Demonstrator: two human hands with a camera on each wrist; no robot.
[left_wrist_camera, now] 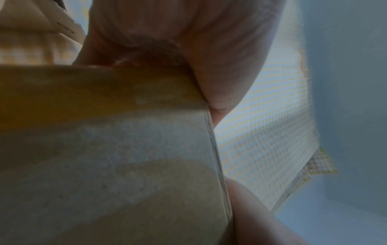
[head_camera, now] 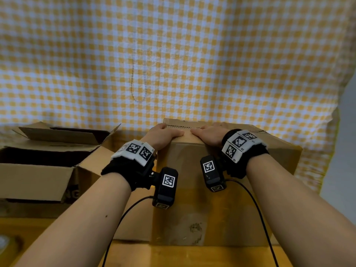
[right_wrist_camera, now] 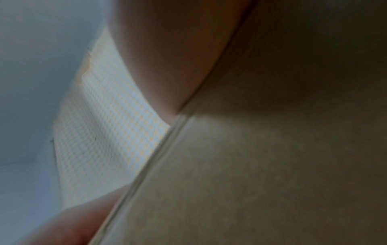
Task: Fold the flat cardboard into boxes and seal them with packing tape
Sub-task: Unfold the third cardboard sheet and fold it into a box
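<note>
A brown cardboard box (head_camera: 221, 189) stands upright on the wooden table (head_camera: 192, 255), its top flaps folded down. Both hands lie on the top at the near edge. My left hand (head_camera: 165, 132) presses flat on the left part, my right hand (head_camera: 209, 132) on the right part, and the two thumbs point toward each other along the edge. The fingertips reach over the top and are partly hidden. In the left wrist view the palm (left_wrist_camera: 188, 41) sits on the box's wall (left_wrist_camera: 104, 149). The right wrist view shows the palm (right_wrist_camera: 167, 49) against cardboard (right_wrist_camera: 272, 149). No tape is in either hand.
An open cardboard box (head_camera: 38, 180) with raised flaps stands on the left of the table. A blurred grey round object (head_camera: 3, 243) lies at the table's near left corner. A yellow-and-white checked cloth (head_camera: 173, 54) hangs close behind the boxes.
</note>
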